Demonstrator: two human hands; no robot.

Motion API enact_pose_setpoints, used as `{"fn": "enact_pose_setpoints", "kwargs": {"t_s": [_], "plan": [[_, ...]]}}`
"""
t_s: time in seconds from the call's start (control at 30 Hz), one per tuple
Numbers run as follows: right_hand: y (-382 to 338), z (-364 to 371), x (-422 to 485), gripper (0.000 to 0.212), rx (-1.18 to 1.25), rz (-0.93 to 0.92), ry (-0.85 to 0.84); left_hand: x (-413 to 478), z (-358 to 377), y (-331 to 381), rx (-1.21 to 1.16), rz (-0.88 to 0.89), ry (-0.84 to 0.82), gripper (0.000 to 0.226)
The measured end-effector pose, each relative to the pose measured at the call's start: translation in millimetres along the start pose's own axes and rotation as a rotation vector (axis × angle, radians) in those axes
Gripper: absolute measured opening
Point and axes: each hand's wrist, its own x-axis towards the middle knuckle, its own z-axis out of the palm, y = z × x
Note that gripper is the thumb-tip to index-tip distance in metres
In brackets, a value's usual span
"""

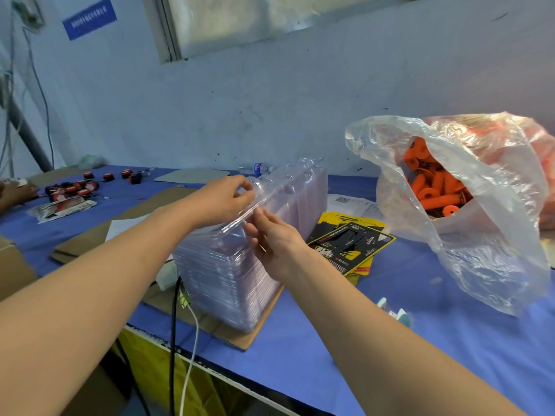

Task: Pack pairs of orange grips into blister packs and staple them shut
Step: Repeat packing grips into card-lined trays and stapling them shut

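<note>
Tilting above its stack (240,265), clear blister pack (270,199) glints.

Right of the right hand (274,241), yellow cards (350,240) and the bulging bag (468,211) crowd the table (300,355); nearer in, bare blue cloth lies open.

Scuffed pale wall (270,109) behind, a blue sign (89,18) upper left, plastic-covered window (240,19) above, blue-topped table (420,340) below.
</note>
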Motion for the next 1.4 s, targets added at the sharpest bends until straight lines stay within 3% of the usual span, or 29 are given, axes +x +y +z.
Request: {"fn": "enact_pose_setpoints", "kwargs": {"t_s": [0.4,0.53,0.7,0.83,0.97,1.1,1.4], "plan": [[-1,-3,-5,0.021,0.021,0.021,-0.026,5,0,-3,-0.028,0.006,-0.010,0.036],[-9,-4,-7,0.008,-0.133,0.016,-0.074,1,-1,-7,-0.040,0.010,-0.005,0.034],[-12,0,-18,0.014,-0.409,0.073,-0.207,-5,6,-9,-0.064,0.006,0.076,0.032],[-9,6,-22,0.015,-0.341,0.101,-0.181,-11,3,-6,-0.120,-0.003,0.127,0.035],[-9,10,-25,0.017,-0.268,0.093,-0.168,-39,-6,-13,-0.190,0.167,0.205,0.026],[-5,8,-26,0.016,-0.235,0.061,-0.158,-78,-5,-33,-0.078,0.360,0.164,0.041],[3,9,-30,0.021,-0.293,0.014,-0.055,-86,-9,-52,0.031,0.404,0.120,0.060]]}}
